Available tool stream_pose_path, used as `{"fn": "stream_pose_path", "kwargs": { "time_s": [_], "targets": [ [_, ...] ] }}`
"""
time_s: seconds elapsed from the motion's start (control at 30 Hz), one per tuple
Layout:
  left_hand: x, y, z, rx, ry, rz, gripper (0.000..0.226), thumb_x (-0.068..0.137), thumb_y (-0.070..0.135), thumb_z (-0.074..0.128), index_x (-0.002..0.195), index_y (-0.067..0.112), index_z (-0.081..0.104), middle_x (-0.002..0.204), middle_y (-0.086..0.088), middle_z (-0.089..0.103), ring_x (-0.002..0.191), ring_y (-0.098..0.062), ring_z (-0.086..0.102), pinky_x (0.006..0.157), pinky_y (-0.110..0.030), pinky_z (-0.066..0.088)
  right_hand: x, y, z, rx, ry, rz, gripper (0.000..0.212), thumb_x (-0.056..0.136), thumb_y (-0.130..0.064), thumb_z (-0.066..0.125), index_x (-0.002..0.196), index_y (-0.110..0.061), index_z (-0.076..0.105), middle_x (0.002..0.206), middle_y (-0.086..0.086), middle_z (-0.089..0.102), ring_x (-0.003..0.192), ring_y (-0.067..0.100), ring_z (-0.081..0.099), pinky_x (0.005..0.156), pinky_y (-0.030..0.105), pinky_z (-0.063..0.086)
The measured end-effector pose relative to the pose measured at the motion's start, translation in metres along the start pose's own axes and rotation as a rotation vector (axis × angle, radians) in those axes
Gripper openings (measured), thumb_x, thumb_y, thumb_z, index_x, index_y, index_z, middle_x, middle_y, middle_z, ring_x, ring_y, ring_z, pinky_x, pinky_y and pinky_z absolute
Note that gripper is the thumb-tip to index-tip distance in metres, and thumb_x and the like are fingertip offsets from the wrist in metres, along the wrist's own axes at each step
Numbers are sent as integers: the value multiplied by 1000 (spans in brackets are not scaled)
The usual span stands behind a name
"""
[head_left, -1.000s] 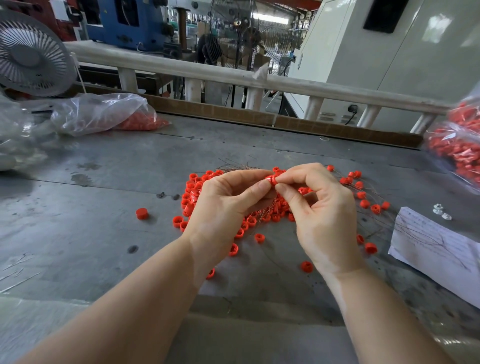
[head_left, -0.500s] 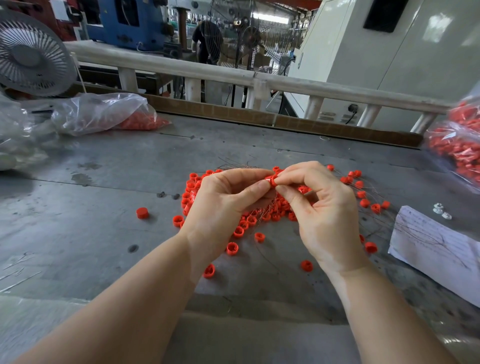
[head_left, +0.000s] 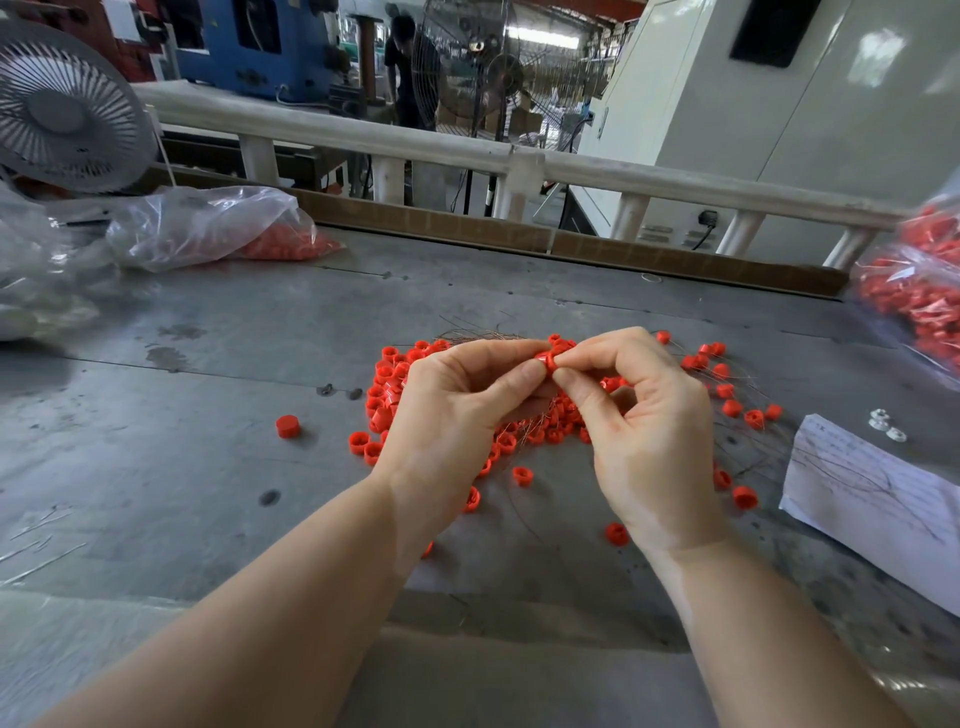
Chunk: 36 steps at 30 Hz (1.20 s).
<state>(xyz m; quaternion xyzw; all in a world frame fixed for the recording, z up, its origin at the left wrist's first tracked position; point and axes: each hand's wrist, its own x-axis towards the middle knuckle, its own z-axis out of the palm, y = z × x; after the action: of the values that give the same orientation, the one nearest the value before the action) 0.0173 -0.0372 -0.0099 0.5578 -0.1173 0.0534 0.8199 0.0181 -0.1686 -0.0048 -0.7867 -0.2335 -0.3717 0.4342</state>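
Both my hands, left (head_left: 457, 415) and right (head_left: 649, 431), pinch one red cap (head_left: 546, 359) in a fingertip grip. Grey scuffed bench (head_left: 182, 415), loose caps (head_left: 387, 384) scattered. Railing (head_left: 363, 136) and fan (head_left: 67, 109) behind.

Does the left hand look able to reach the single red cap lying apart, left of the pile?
Probably yes: the lone cap sits on bare table with nothing between it and the left hand, though that hand pinches a second cap.

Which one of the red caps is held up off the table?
The red cap pinched between the left hand and the right hand, above the pile; all the others lie loose on the grey table.
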Motion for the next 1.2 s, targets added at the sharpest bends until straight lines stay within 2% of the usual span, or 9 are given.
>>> {"fn": "stream_pose_path", "kwargs": {
  "time_s": [0.23, 0.4, 0.77, 1.07, 1.2],
  "targets": [
    [1, -1, 0, -115, -19, -78, 21, 66, 18, 66, 85, 12, 74, 86, -7, 74, 77, -13, 69, 72, -21, 56, 0, 0, 2, -27, 19, -10, 4, 81, -2, 66, 79, -6, 67, 78, 1, 61, 77, 4, 55, 70, 7, 38],
    [2, 0, 1, -161, -28, -123, 28, 67, 17, 65, 93, 6, 71, 89, -9, 73, 78, -14, 69, 74, -22, 56, 1, -1, 0, -7, 14, -1, 4, 81, -3, 66, 80, -6, 68, 78, 1, 63, 78, 6, 57, 70, 8, 39],
    [0, 1, 3, -196, -6, -151, 21, 66, 14, 63, 85, 8, 71, 78, -6, 73, 70, -11, 69, 69, -19, 56, 0, -1, -2, -67, -9, -75, 4, 81, 0, 66, 80, -1, 70, 80, 4, 62, 77, 7, 56, 72, 11, 42],
    [1, 2, 2, -230, -6, -167, 23, 68, 13, 62, 89, 5, 69, 78, -5, 73, 69, -9, 69, 67, -18, 56, 2, -5, -1, 43, -12, 66, 9, 81, 0, 68, 83, -8, 71, 79, 1, 65, 79, 5, 59, 69, 7, 39],
    [1, 2, 2, -226, -18, -168, 26, 69, 13, 63, 92, 4, 69, 81, -7, 73, 71, -10, 69, 69, -19, 56, 1, -5, -2, 35, -6, 70, 7, 81, -2, 68, 82, -8, 70, 77, 1, 64, 77, 5, 59, 68, 6, 39]
  ]
}}
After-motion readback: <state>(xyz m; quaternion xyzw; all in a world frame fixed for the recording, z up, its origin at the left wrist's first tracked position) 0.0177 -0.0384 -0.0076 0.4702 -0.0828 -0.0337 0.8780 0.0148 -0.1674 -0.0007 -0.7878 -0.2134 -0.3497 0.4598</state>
